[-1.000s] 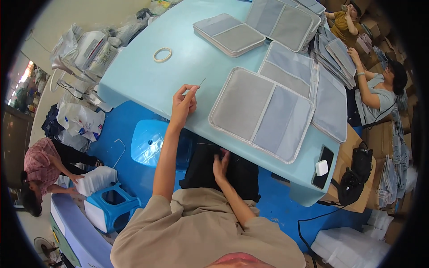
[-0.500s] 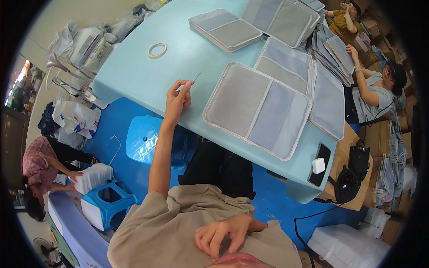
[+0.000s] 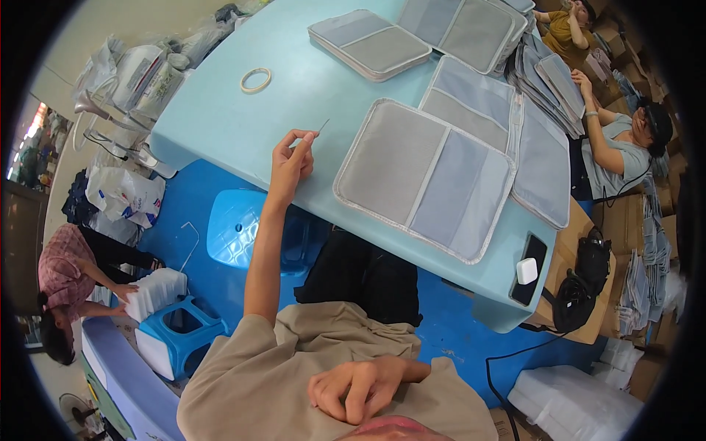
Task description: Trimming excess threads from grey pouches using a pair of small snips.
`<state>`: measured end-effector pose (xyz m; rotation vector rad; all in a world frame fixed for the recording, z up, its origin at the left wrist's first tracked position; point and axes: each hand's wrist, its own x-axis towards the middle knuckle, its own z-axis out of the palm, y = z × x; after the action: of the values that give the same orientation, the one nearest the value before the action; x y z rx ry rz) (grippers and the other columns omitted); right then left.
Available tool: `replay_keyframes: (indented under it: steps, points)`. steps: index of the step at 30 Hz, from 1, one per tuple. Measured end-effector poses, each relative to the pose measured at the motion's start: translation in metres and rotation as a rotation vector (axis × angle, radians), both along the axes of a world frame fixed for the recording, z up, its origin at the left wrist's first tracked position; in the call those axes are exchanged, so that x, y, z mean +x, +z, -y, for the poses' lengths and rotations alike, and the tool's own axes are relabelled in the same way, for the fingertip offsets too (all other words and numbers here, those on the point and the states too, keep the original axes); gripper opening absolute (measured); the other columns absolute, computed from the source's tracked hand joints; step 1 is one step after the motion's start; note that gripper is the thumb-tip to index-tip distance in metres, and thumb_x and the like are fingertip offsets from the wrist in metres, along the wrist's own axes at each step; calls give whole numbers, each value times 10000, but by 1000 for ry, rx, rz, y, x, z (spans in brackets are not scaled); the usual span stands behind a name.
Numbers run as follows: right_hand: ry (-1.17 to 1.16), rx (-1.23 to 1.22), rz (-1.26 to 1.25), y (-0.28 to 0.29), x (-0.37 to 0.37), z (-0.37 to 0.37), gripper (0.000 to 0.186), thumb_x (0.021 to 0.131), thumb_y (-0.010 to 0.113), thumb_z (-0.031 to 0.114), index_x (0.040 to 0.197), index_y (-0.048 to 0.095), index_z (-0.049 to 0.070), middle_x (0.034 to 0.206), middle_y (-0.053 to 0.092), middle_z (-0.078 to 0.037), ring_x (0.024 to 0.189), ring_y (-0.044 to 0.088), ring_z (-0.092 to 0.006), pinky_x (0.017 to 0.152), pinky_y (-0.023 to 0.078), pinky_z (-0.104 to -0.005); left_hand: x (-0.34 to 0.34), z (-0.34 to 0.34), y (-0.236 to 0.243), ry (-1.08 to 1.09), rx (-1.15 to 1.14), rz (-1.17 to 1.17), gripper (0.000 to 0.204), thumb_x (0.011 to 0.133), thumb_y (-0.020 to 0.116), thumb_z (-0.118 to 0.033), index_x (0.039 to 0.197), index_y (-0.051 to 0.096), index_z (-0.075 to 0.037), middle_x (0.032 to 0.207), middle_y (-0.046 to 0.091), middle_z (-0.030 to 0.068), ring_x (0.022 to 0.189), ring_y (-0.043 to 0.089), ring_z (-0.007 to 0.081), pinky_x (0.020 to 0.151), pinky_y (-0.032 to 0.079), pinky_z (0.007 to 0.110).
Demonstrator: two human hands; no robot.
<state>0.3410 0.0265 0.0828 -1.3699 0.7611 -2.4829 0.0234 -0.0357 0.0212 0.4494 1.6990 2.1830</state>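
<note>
My left hand (image 3: pixel 293 158) pinches a thin metal needle-like tool (image 3: pixel 321 126) over the table's near left part. Right of it lies a grey zipped fabric organizer (image 3: pixel 390 165) with two panels, overlapping more organizers (image 3: pixel 540 165). My right hand (image 3: pixel 357 389) rests low against my beige shirt, fingers curled; whether it holds anything is hidden. A stack of organizers (image 3: pixel 368 44) and a tape ring (image 3: pixel 256 80) lie farther back. A dark phone (image 3: pixel 528 287) with a white case (image 3: pixel 526 271) on it is at the table's right end.
The pale blue table (image 3: pixel 198 125) has a blue stool (image 3: pixel 232 228) beneath its edge. A co-worker (image 3: pixel 66 272) at left handles white bundles on another stool (image 3: pixel 176 338). Two co-workers (image 3: pixel 610 147) (image 3: pixel 570 37) sit at the right among cartons. Bags line the left wall.
My right hand has risen from my lap to my shirt near the chest, fingers curled. My left hand has shifted slightly in view, still pinching the tool.
</note>
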Motion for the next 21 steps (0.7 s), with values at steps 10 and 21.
replay_keyframes:
  steps: [10,21]
  points:
    - [0,92,-14,-11,4,0,182,889,832,266,867,761,100,852,678,15,829,620,-188,937,362,-414,-1,0,-1,-10,6,-4,298,1062,622,-288,1168,624,-10,633,320,-91,511,239,20,481,167,239]
    - [33,34,-26,-8,4,-6,178,950,774,219,828,741,93,854,655,-5,810,612,-200,922,391,-431,-2,-13,-14,-2,7,-20,261,1053,652,-311,1148,693,-71,627,371,-109,515,287,11,471,203,228]
